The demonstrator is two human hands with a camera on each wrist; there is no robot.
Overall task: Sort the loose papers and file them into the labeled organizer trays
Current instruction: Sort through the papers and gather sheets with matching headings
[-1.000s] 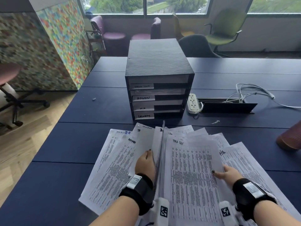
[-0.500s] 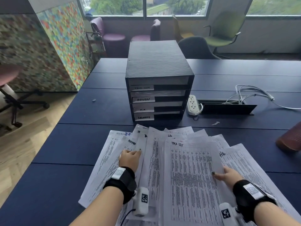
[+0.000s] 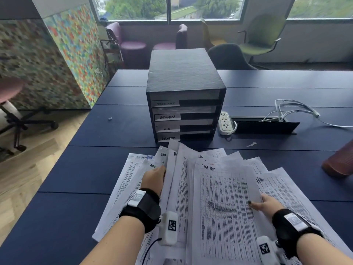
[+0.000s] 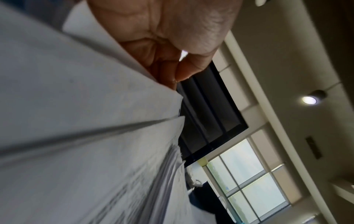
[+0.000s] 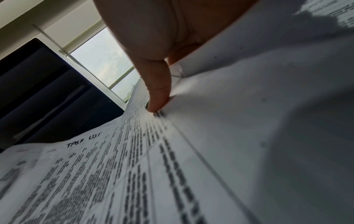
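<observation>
Head view: the loose papers [image 3: 219, 203], fanned before the organizer [image 3: 183, 104], are gripped at one edge by the left hand [image 3: 153, 178] and pinched under the right hand [image 3: 264, 204] thumb; like-labelled sheets are best squared before lifting.

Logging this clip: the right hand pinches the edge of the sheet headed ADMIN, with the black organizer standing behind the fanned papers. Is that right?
One thing is off: the sheet that the right hand pinches is headed TASK LIST, not ADMIN, as the head and right wrist views show. The black organizer does stand behind the fanned papers.
</observation>
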